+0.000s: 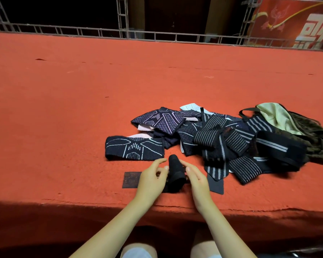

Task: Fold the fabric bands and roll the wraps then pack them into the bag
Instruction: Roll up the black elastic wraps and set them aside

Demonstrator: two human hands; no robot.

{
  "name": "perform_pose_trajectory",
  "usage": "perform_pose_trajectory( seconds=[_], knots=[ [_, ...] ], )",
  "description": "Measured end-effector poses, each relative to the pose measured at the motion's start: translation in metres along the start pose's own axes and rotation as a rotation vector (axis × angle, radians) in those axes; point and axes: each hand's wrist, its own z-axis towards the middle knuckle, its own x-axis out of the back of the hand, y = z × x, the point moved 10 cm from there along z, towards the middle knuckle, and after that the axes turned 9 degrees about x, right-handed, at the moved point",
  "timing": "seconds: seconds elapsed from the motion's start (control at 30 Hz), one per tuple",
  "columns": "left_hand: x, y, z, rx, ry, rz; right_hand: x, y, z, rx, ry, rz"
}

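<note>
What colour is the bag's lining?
Pale yellow-green lining, inside the camouflage bag; head view.

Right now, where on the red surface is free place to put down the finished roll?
The red carpet is bare left of the patterned band, and also behind the pile up to the railing. It is crowded on the right, between the pile and the bag. Both hands, left hand and right hand, are at the black roll.
</note>
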Motion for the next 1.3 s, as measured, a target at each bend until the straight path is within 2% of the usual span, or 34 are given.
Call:
perform_pose_trajectory(
  seconds=[0.17,0.27,0.37,0.53,0.67,0.77,0.9,1.07,1.17,1.3],
  knots=[
    [0.014,0.002,-0.002,0.01,-0.071,-0.007,-0.025,-0.008,-0.003,0.103,-0.239,-0.155],
    [0.014,-0.008,0.002,-0.02,-0.078,0.253,-0.03,-0.004,-0.002,0.097,-0.286,-0.182],
    [0.024,-0.013,0.005,-0.029,-0.017,0.413,-0.037,-0.002,-0.001,0.096,-0.318,-0.201],
    [0.044,-0.025,0.008,-0.013,-0.016,0.52,-0.049,0.004,-0.001,0.103,-0.398,-0.29],
    [0.073,-0.033,0.011,0.037,0.061,0.625,-0.062,0.005,0.0,0.162,-0.421,-0.409],
    [0.082,-0.042,0.014,0.111,0.02,0.619,-0.066,0.006,0.002,0.172,-0.416,-0.453],
    [0.086,-0.047,0.019,0.184,-0.043,0.471,-0.066,0.009,0.003,0.154,-0.42,-0.457],
    [0.084,-0.045,0.009,0.334,-0.002,-0.143,-0.065,0.009,0.003,0.147,-0.407,-0.449],
    [0.08,-0.041,0.004,0.31,0.081,-0.297,-0.064,0.009,0.003,0.14,-0.413,-0.428],
    [0.072,-0.035,-0.008,0.204,0.125,-0.337,-0.062,0.009,0.002,0.142,-0.414,-0.427]
  ],
)
